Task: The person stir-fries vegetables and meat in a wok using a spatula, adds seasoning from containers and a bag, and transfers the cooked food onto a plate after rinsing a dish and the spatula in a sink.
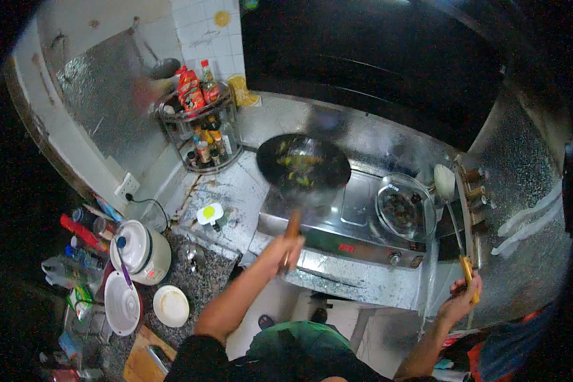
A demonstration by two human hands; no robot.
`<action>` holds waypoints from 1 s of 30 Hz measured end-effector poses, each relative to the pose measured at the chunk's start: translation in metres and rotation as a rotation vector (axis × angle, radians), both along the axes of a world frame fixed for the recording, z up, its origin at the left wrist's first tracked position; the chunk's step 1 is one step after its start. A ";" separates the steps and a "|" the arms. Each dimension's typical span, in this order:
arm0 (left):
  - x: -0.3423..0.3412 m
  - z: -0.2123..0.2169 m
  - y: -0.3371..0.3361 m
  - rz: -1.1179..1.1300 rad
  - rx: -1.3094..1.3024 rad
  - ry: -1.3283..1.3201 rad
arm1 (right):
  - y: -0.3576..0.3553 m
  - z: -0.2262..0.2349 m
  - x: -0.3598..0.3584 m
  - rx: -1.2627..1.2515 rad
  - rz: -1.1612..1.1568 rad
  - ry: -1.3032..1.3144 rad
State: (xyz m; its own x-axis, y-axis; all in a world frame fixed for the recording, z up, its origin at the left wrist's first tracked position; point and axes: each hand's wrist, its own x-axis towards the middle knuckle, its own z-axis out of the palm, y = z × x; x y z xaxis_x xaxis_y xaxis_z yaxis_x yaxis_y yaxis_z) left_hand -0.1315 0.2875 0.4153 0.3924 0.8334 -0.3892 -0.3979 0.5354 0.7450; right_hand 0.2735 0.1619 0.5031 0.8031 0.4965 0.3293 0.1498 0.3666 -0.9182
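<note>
My left hand (280,253) is closed around the wooden handle of a black wok (275,167), which is over the left side of the steel gas stove (302,207). Green and yellowish pieces of food (302,162) lie in the wok, slightly blurred. Off to the right, my right hand (461,296) grips the yellow handle of a long-handled wok spatula (453,213). Its pale, broad head is up near the stove's back right corner, away from the wok. Between them, a round glass lid (401,207) rests over the right burner.
A two-tier corner rack (197,114) with bottles stands left of the wok. On the left counter are a white rice cooker (148,251), a white basin (122,312), a small bowl (171,306) and a cutting board (143,363) with a knife. A dark range hood (369,63) overhangs the stove.
</note>
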 end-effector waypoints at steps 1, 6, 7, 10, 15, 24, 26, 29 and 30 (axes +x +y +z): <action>0.011 0.011 0.028 0.007 0.002 -0.026 | 0.010 0.013 -0.010 -0.042 -0.019 -0.029; 0.002 0.027 0.010 0.009 0.102 0.036 | 0.020 0.013 -0.019 0.035 0.017 -0.029; -0.011 0.007 -0.020 -0.014 0.036 0.053 | 0.014 0.006 -0.016 0.040 0.030 -0.024; -0.004 -0.008 -0.085 -0.004 -0.096 -0.123 | 0.016 -0.004 -0.019 0.061 0.021 0.017; 0.015 0.001 0.029 -0.034 -0.016 -0.098 | 0.026 0.011 -0.025 0.003 0.068 -0.052; -0.013 -0.044 -0.058 -0.041 -0.002 -0.049 | 0.003 -0.010 -0.017 0.035 0.141 -0.071; 0.000 -0.018 -0.034 -0.006 -0.128 -0.149 | 0.008 0.005 -0.026 -0.054 0.130 -0.079; 0.002 -0.043 -0.002 -0.030 -0.011 -0.158 | 0.022 0.008 -0.031 -0.047 0.159 -0.100; 0.003 -0.045 0.006 -0.034 -0.012 -0.153 | 0.023 0.009 -0.032 -0.059 0.182 -0.120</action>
State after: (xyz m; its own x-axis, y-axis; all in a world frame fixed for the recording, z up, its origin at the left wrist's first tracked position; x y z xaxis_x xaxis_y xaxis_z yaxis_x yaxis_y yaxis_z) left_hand -0.1284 0.2935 0.3704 0.4758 0.8145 -0.3321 -0.4881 0.5586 0.6706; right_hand 0.2419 0.1853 0.5123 0.6549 0.6511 0.3835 0.1956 0.3441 -0.9183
